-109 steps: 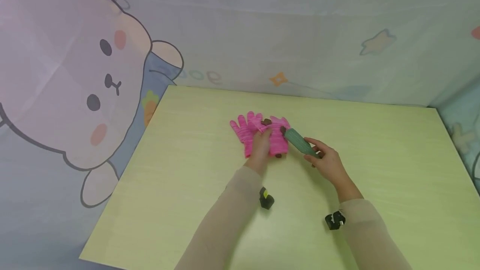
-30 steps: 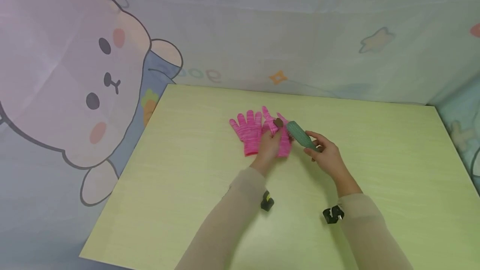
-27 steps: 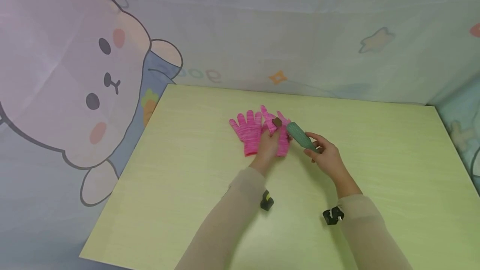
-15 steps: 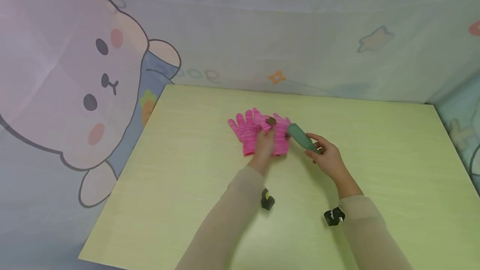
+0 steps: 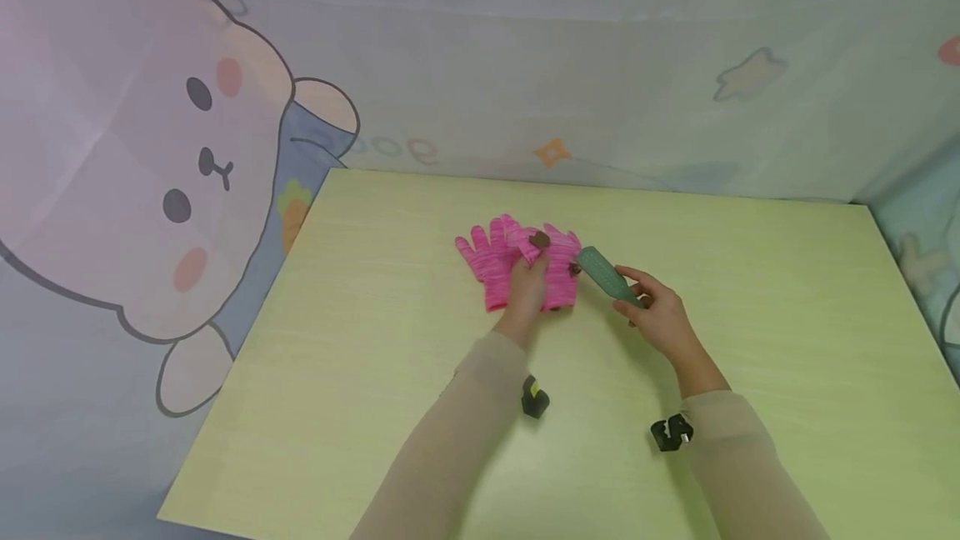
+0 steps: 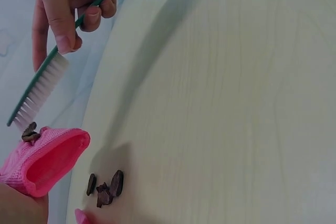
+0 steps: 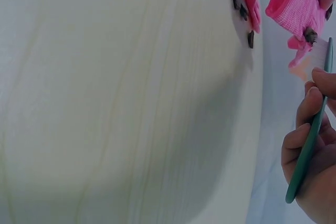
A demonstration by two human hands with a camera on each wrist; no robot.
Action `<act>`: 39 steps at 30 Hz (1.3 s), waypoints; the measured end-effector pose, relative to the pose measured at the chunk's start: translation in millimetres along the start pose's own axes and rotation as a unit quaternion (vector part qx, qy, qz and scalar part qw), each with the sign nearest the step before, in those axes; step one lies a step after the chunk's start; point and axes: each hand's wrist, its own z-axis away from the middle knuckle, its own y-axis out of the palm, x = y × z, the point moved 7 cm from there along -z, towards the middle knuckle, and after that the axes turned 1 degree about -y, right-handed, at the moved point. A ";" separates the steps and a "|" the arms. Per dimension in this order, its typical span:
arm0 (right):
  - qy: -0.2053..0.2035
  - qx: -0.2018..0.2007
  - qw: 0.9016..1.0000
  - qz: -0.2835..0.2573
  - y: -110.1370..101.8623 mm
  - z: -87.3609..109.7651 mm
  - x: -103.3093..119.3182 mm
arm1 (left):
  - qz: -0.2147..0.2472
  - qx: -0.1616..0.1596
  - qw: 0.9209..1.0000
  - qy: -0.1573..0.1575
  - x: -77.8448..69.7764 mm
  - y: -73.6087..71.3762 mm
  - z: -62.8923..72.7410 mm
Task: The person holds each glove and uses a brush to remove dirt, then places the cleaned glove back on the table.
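In the head view my left hand [image 5: 528, 288] grips a pink knitted glove [image 5: 562, 269], raised off the table with its open cuff showing in the left wrist view. A dark brown clump [image 6: 30, 134] clings to that glove, and another clump [image 5: 540, 239] sits close to my left fingers. My right hand [image 5: 660, 317] holds a green brush [image 5: 602, 273] by its handle. The brush's white bristles [image 6: 42, 90] point at the held glove, their tips at or very near the clump. A second pink glove [image 5: 491, 257] lies flat on the table at the left.
Several dark brown pieces [image 6: 105, 194] lie on the pale yellow-green table [image 5: 360, 340] beneath the held glove. A cartoon-printed cloth [image 5: 525, 65] hangs behind the table's back edge. Black wrist devices [image 5: 672, 433] are worn at both sleeves.
Over the last second my left hand has shifted slightly left with the held glove, which overlaps the flat glove more in the head view. The brush has stayed almost in place.
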 end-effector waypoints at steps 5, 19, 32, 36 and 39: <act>-0.006 -0.017 1.000 -0.023 -2.9 2.1 4.4 | 0.017 0.002 0.999 -0.030 2.8 -0.8 1.7; -0.029 -0.001 1.000 0.006 3.2 -0.2 7.7 | -0.014 0.055 0.998 -0.040 7.6 1.3 4.5; -0.007 0.008 1.000 -0.024 3.5 1.2 6.8 | -0.004 0.060 0.998 -0.004 4.1 1.5 1.3; -0.002 0.003 1.000 -0.021 3.3 0.2 3.6 | -0.010 0.059 0.998 -0.002 4.7 0.9 -0.3; -0.001 0.002 1.000 -0.023 3.5 -0.5 1.8 | 0.005 0.066 0.998 0.002 4.8 1.7 -1.2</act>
